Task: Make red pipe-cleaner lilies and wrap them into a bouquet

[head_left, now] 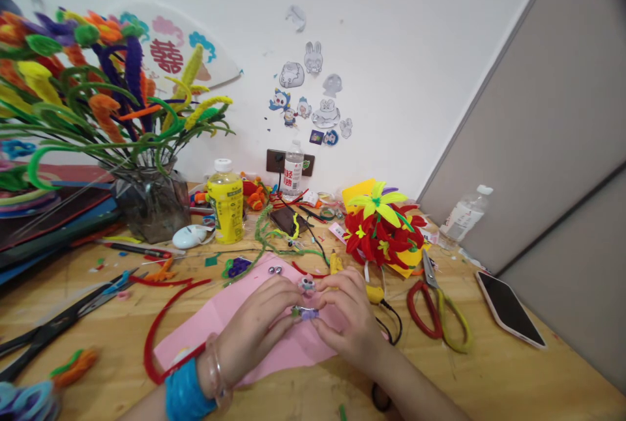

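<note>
My left hand point(268, 317) and my right hand point(349, 317) meet over a sheet of pink paper point(195, 336). Between their fingertips is a small purple and green piece point(307, 313) with a shiny edge, its exact kind too small to make out. Both hands pinch it, one at each end. Just beyond it sits a tiny pink and pale figure point(307, 284) with dark eyes, close to the fingers of both hands. Two shiny silver beads point(275, 270) lie on the paper's far part. Partly behind my right hand is a yellow glue gun point(374, 294) with a black cord.
Red-and-yellow-handled scissors point(437, 317) and a phone point(511, 309) lie on the right. Black scissors point(53, 330) are at left. Behind stand a yellow bottle point(225, 203), a vase point(151, 203) of fuzzy-stem flowers and a red flower bunch point(384, 235). A red fuzzy stem point(155, 330) curls near my left wrist.
</note>
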A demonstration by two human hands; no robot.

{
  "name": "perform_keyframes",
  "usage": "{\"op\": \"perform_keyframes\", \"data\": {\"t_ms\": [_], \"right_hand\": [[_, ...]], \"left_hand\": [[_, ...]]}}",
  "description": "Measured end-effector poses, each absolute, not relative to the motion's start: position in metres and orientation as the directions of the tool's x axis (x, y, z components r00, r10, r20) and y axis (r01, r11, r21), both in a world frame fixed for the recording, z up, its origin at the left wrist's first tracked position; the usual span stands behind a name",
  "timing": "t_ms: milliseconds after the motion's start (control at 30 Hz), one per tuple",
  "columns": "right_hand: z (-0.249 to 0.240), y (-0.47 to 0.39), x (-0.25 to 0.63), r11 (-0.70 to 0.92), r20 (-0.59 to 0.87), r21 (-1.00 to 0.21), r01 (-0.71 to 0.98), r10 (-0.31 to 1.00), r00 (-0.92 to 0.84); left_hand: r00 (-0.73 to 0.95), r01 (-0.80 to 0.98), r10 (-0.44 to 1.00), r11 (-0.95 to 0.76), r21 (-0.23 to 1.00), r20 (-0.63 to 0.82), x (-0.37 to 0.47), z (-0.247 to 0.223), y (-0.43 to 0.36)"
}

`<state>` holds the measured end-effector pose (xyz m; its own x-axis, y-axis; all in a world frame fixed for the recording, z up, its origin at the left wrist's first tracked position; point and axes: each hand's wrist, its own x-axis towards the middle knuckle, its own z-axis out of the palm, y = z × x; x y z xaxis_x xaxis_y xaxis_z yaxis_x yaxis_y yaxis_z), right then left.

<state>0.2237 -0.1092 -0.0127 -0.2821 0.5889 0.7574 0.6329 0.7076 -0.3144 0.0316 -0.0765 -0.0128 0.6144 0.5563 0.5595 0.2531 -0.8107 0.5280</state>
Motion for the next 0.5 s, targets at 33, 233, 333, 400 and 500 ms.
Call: {"op": "perform_keyframes", "data": {"t_ms": [33,233,333,400,500], "right_hand": [[-0.0134,-0.1089,0.2241,0.705,0.751,-0.316,0.635,0.595,-0.287],[-0.0118,-0.1084,0.2235,0.705,0.741,-0.309,0.638,0.599,-0.303],[-0.0115,-0.1084,0.2227,0.708,0.744,-0.308,0.636,0.596,-0.302],[-0.0125,-0.1083,0.2227,0.706,0.745,-0.31,0.637,0.596,-0.298],[-0.0145,-0.1081,0.2232,0.707,0.745,-0.313,0.634,0.597,-0.298]], "left_hand": [[0.62,0.25,0.549,-0.815,0.522,0.56,0.0315,-0.0131,-0.0764],[0.632,0.25,0.531,-0.829,0.5,0.565,0.032,-0.0123,-0.0765],[0.63,0.244,0.524,-0.834,0.494,0.574,0.0326,-0.0106,-0.077],[0.631,0.237,0.521,-0.835,0.496,0.575,0.0327,-0.0098,-0.0774],[0.637,0.236,0.527,-0.828,0.509,0.563,0.0325,-0.01,-0.0777]]}}
